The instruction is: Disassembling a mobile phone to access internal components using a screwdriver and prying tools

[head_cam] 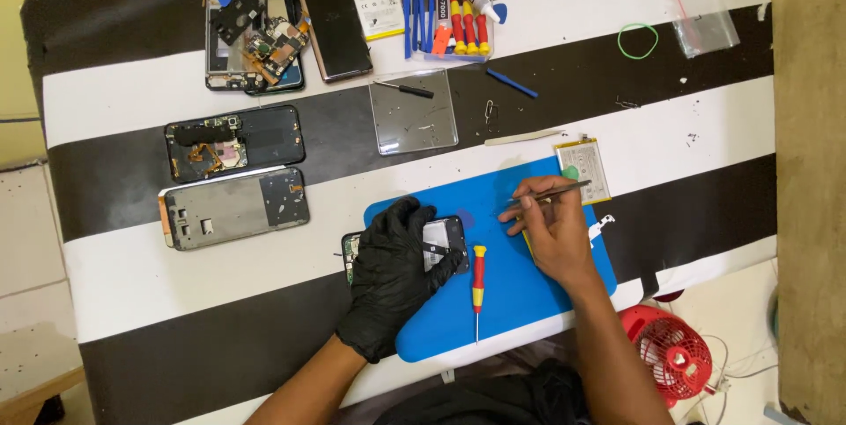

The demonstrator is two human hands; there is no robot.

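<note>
Phone (pixel 441 236) on blue mat (pixel 520 293) near desk's front edge: my gloved left hand (pixel 392 280) clamps it steady; bare right hand (pixel 551 227) pinches tweezers (pixel 551 193), tips toward phone; screwdriver (pixel 478 284) parked between hands, within reach.

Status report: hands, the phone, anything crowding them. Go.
Left hand, black glove, pressed on opened phone on blue mat. Right hand bare, pinching tweezers. Red-yellow screwdriver lies between hands.

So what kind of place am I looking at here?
Probably a phone repair bench: opened phones lie on the striped table, a tray of small screwdrivers sits at the back, and a gloved left hand holds a dismantled phone.
</note>
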